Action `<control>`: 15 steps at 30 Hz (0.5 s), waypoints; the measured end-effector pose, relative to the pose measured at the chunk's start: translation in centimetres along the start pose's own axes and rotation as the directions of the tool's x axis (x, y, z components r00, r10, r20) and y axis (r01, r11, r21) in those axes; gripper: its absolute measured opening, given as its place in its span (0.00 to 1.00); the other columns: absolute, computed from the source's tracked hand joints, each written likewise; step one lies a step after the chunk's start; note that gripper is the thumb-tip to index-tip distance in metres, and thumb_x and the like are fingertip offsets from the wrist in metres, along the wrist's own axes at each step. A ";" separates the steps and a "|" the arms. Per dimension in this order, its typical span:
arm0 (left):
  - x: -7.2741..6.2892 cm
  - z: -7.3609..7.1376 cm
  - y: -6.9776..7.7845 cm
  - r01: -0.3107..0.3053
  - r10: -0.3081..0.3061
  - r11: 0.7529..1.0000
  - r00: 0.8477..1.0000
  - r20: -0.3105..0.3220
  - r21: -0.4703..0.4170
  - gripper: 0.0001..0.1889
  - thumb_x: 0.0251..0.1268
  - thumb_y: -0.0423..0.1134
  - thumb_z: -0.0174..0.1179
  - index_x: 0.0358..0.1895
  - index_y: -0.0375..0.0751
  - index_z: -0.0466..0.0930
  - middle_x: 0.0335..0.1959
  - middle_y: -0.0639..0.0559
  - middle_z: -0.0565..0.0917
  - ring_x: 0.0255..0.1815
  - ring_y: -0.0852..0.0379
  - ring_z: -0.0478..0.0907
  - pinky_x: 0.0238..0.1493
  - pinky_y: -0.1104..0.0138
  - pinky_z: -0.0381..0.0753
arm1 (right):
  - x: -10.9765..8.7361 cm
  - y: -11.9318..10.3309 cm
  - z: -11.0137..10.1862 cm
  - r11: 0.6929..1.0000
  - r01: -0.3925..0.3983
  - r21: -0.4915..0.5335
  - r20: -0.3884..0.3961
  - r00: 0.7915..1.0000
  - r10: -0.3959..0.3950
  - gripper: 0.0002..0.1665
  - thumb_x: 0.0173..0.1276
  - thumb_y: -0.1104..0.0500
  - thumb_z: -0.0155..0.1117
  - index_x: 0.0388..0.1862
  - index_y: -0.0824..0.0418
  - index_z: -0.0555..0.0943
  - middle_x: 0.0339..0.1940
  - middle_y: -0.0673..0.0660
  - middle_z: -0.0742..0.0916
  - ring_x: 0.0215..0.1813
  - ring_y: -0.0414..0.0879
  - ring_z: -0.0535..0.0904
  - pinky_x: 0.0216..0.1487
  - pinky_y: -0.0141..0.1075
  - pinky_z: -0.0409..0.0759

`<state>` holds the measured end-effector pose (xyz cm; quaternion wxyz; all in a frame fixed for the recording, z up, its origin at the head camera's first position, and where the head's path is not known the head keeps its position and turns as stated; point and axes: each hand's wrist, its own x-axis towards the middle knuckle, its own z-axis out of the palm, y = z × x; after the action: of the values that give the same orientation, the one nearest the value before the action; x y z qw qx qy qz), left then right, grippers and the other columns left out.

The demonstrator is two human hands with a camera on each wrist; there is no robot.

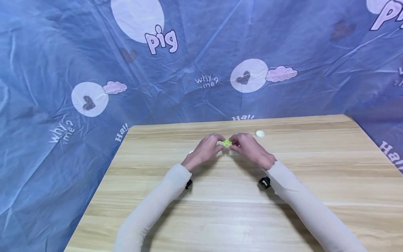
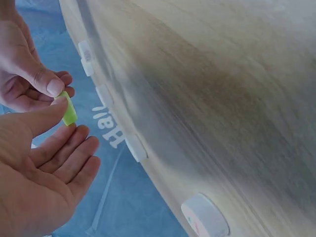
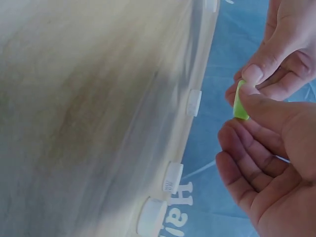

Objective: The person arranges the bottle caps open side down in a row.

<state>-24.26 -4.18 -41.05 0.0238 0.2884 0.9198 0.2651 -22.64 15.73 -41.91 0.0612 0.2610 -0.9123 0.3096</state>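
Note:
Between my two hands is a small, flat, bright yellow-green piece, held over the far part of the table; its exact kind is unclear. My left hand pinches its left side with thumb and fingertips. From the right, my right hand pinches the opposite edge. In the left wrist view the green piece appears edge-on, with the thumbs on one face and fingers behind. The right wrist view has the same green piece upright between the fingertips, its edges partly covered.
Several white round, cap-like pieces lie on the wooden table, among them a white disc right of my hands. Another white piece shows in the left wrist view. Behind the table hangs a blue printed cloth.

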 end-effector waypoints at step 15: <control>-2.3 -2.0 -0.1 -0.119 0.103 0.985 0.987 -0.126 -0.127 0.18 0.69 0.38 0.70 0.57 0.32 0.84 0.57 0.42 0.86 0.62 0.47 0.82 0.68 0.60 0.77 | -0.5 -1.3 -1.5 0.995 0.077 0.064 -0.066 0.995 -0.073 0.15 0.69 0.59 0.75 0.50 0.66 0.88 0.37 0.54 0.90 0.39 0.46 0.87 0.43 0.43 0.87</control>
<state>-22.82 -6.44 -39.63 -0.0268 0.3207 0.8821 0.3440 -21.62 15.91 -40.17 0.0930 0.2870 -0.8887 0.3452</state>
